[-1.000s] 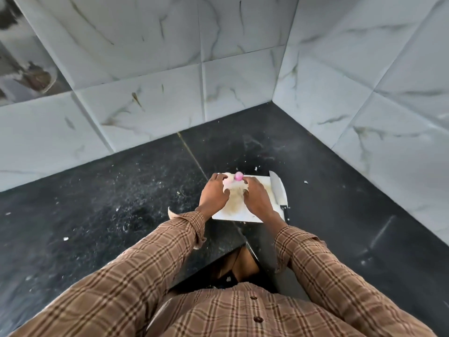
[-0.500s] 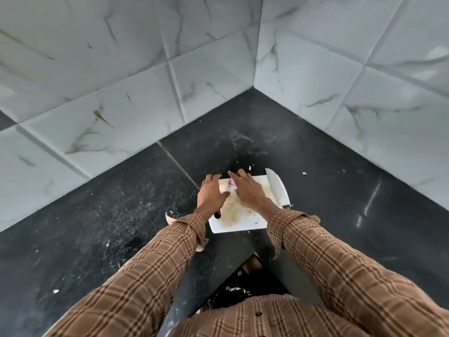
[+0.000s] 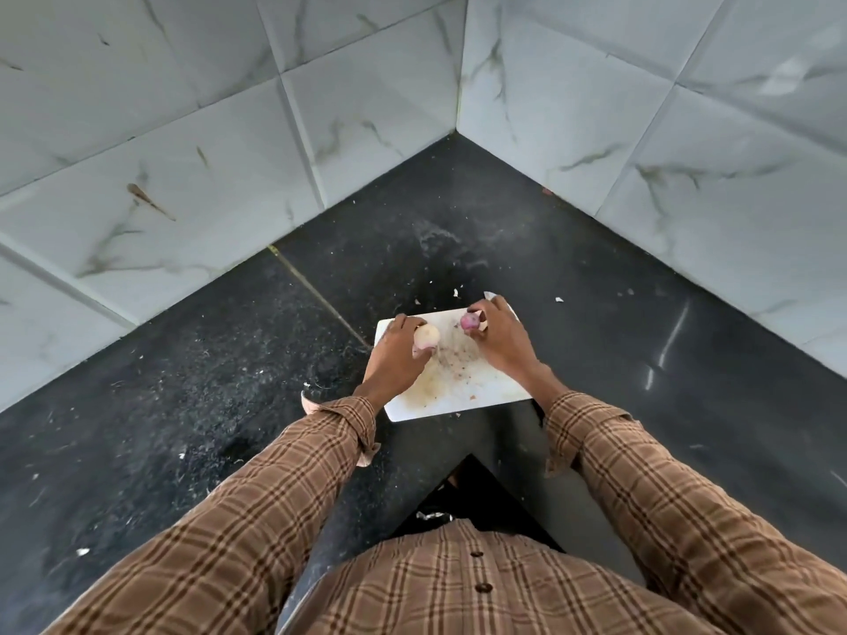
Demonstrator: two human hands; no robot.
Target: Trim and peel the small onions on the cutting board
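Two hands: each holds one small onion over the white cutting board (image 3: 463,382).
Left fingers: the left hand (image 3: 394,359) has its fingers curled round a pale peeled onion (image 3: 427,335), which shows at the 1 o'clock side of the hand.
Right fingers: the right hand (image 3: 502,343) pinches a purple unpeeled onion (image 3: 469,321) at its 10 o'clock side.
Onions: apart from each other, pale one at 9 o'clock, purple one at 3 o'clock, both over the far half of the board.
Board: lies flat on the black desk (image 3: 192,382); its bare middle is stained with yellowish smears and small purple specks.
Knife: a pale tip (image 3: 489,295) shows past the right hand at 12 o'clock; the rest is hidden.
Scraps: pale peel bits (image 3: 455,293) lie on the desk beyond the board's far edge.
Sleeves: brown checked sleeves (image 3: 293,474) run back from both wrists toward 6 o'clock.
Walls: marbled white tiles (image 3: 321,130) meet in a corner at 12 o'clock.
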